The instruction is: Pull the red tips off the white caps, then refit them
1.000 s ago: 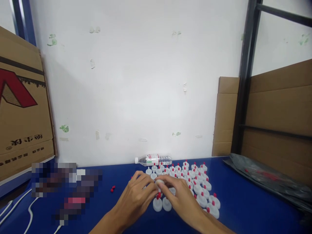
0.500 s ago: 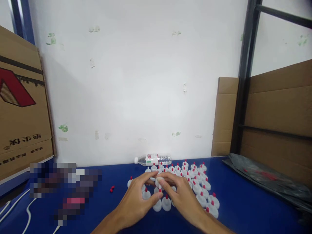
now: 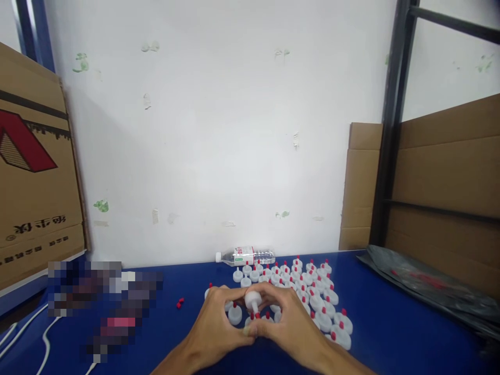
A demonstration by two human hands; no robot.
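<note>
White wall (image 3: 226,130), scuffed and flecked with green, backs a blue table (image 3: 390,323). Item one: our left hand (image 3: 221,325) and right hand (image 3: 291,325), brought together at the near middle of the table, fingertips meeting around one white cap (image 3: 253,299); we hold it between both hands, tilted, raised just above the caps on the table, with something small and red (image 3: 255,315) showing just beneath it, too small to tell apart. Both hands are closed narrowly on the cap. Item two: many white caps with red tips (image 3: 316,291), standing in close rows on the table, beyond and to the right of our hands, some touching one another. Item three: a clear bottle (image 3: 245,255) lying on its side against the wall, just behind the caps. Item four: loose red bits (image 3: 180,302) on the table, left of our hands and apart from them. Item five: cardboard box (image 3: 35,172) at far left; cardboard sheets (image 3: 441,172) at right behind a dark post (image 3: 392,125). Item six: dark plastic bag (image 3: 425,284) on the table's right end. Item seven: white cable (image 3: 47,338) at near left.
</note>
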